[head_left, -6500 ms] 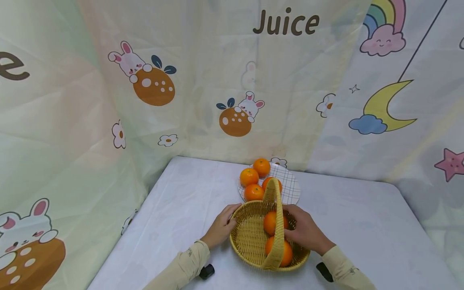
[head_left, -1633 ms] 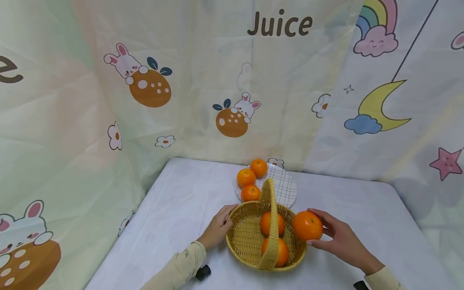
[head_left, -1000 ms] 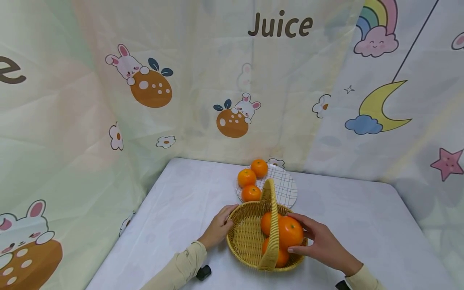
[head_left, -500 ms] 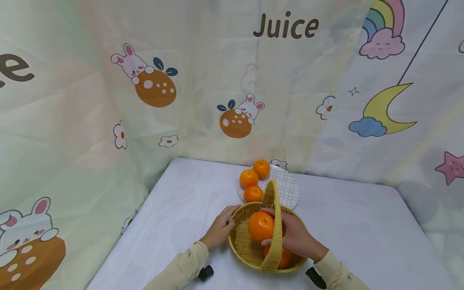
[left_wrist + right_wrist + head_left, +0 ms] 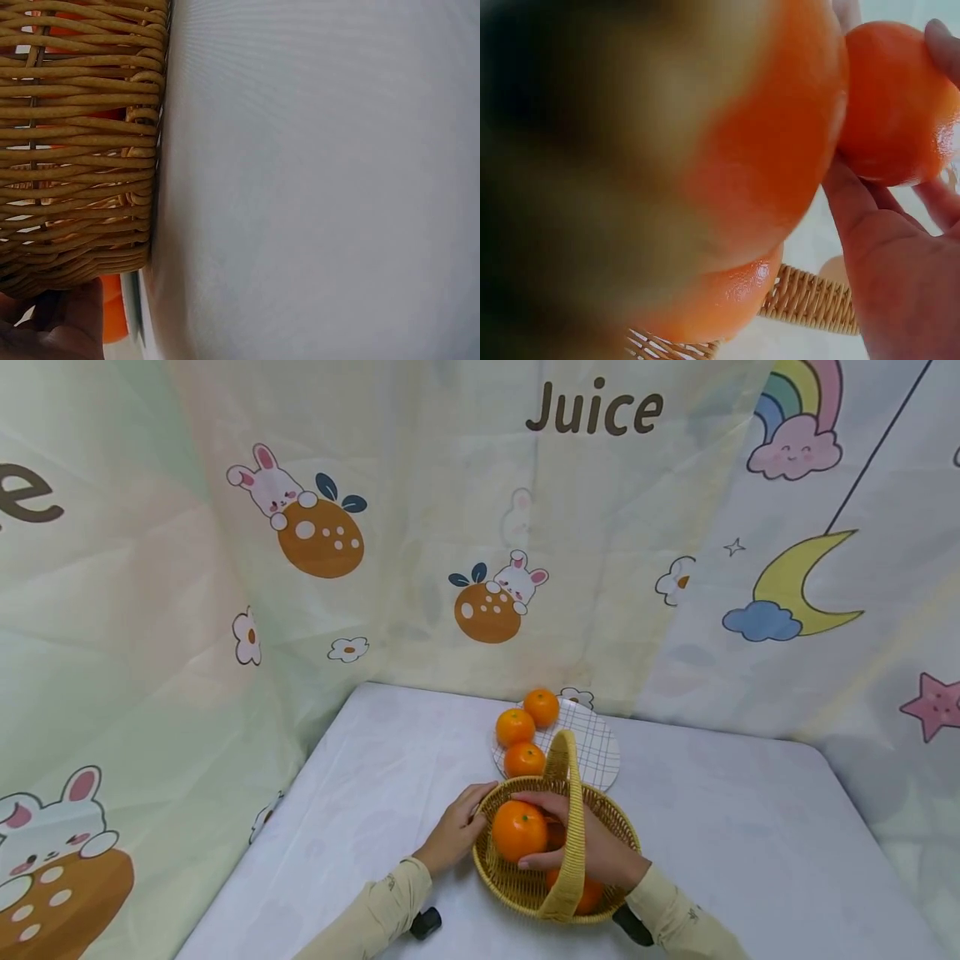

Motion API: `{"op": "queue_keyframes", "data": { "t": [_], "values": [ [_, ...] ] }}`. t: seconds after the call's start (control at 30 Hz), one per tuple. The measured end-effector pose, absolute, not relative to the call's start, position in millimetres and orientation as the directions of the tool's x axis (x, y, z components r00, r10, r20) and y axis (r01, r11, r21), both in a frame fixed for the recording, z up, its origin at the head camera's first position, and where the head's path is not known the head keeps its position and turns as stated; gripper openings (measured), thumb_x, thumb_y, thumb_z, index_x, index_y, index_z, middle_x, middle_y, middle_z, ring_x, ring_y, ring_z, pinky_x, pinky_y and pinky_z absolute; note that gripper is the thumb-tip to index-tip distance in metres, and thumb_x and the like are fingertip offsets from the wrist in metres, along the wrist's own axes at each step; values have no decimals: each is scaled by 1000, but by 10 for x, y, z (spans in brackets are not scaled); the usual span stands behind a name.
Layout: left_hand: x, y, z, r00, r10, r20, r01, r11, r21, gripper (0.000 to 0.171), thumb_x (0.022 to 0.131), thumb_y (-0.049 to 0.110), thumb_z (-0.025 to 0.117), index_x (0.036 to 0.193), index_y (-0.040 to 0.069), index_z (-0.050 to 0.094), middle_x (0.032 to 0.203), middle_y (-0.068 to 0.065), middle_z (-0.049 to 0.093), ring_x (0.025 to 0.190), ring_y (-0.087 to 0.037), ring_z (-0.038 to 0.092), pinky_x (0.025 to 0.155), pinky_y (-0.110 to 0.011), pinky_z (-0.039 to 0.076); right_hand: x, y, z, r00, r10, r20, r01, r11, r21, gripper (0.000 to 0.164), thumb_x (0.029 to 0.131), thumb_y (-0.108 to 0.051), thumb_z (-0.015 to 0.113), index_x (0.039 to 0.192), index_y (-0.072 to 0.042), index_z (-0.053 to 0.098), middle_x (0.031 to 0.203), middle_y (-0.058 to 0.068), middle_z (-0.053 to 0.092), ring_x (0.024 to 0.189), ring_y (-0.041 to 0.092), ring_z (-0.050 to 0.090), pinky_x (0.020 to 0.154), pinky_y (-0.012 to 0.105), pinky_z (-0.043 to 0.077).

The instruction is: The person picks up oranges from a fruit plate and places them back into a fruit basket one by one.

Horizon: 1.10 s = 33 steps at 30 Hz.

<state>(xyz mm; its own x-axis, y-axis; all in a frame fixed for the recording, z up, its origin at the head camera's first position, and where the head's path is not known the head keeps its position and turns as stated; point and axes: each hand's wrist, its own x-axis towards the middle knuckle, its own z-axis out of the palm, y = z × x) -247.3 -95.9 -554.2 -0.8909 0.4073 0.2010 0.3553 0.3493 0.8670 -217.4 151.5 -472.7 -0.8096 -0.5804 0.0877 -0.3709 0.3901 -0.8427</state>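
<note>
A yellow wicker basket [image 5: 516,893] with an arched handle stands on the table, its side large in the left wrist view. My left hand [image 5: 455,831] grips its left rim. My right hand [image 5: 603,852] reaches under the handle, fingers and thumb round an orange [image 5: 519,832] over the basket's left half. The right wrist view shows this orange [image 5: 892,105] between fingers and thumb. Two more oranges lie in the right half: one near the front [image 5: 588,895], the other mostly hidden behind my right hand. Whether the held orange touches the basket bottom, I cannot tell.
Behind the basket lies a round plate [image 5: 600,750] with a grid pattern, bearing three oranges [image 5: 516,728] on its left side. White cloth covers the table [image 5: 735,827]. A printed curtain [image 5: 420,510] stands along the back and left.
My right hand has carried the orange from beside the basket's right rim leftward, under the handle, to the left half. Earlier this hand was empty-looking over the basket's oranges. My left hand stays put.
</note>
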Motion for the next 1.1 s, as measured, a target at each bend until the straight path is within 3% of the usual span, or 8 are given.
{"op": "queue_keyframes", "data": {
  "t": [0.3,0.43,0.67,1.1],
  "values": [
    [-2472,-952,-5543,-894,407,188,340,342,876,52,97,5,44,148,10,41,141,-2,47,130,-18,46,108,-40,37,-2155,1455,-4761,-780,-625,34,-403,460,-791,77,75,-47,81,140,-24,48,130,-14,52,116,13,52,96,43,46],
    [-2469,-958,-5545,-895,404,189,341,346,874,52,97,5,45,148,12,41,141,1,47,129,-16,46,108,-38,37,-2169,1419,-4806,-758,-651,45,-458,481,-747,77,74,-48,81,139,-24,48,128,-15,53,115,10,52,96,40,47],
    [-2459,-946,-5478,-898,399,186,331,335,882,52,97,0,45,148,7,41,141,-4,47,130,-20,46,109,-42,35,-2188,1381,-4871,-722,-689,54,-535,507,-676,80,74,-47,82,139,-16,48,130,-10,53,115,11,53,97,40,47],
    [-2485,-960,-5553,-904,395,165,316,354,880,53,97,6,44,149,11,41,141,2,46,129,-13,45,107,-39,38,-2180,1337,-4975,-672,-739,51,-649,555,-521,83,73,-47,83,136,-7,47,127,1,56,113,16,56,94,37,50]
  ]
}}
